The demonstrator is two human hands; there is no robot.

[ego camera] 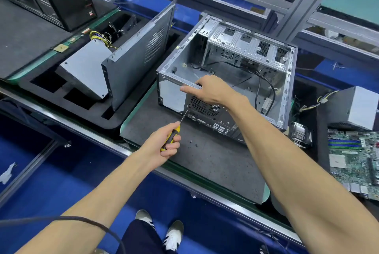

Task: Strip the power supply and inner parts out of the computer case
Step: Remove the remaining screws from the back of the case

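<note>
Unscrewing the back of the open computer case

The computer case (225, 73) lies on its side on the grey tabletop (215, 167). The left hand (164, 141) has its fingers curled round a yellow screwdriver (172, 136), tip at the rear panel; the right hand (207, 89) grips the case's upper edge, thumb stretched out.

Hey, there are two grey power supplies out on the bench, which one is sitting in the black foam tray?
The left power supply, tilted in the foam tray against the side panel. The other power supply stands at far right, behind the motherboard.
</note>
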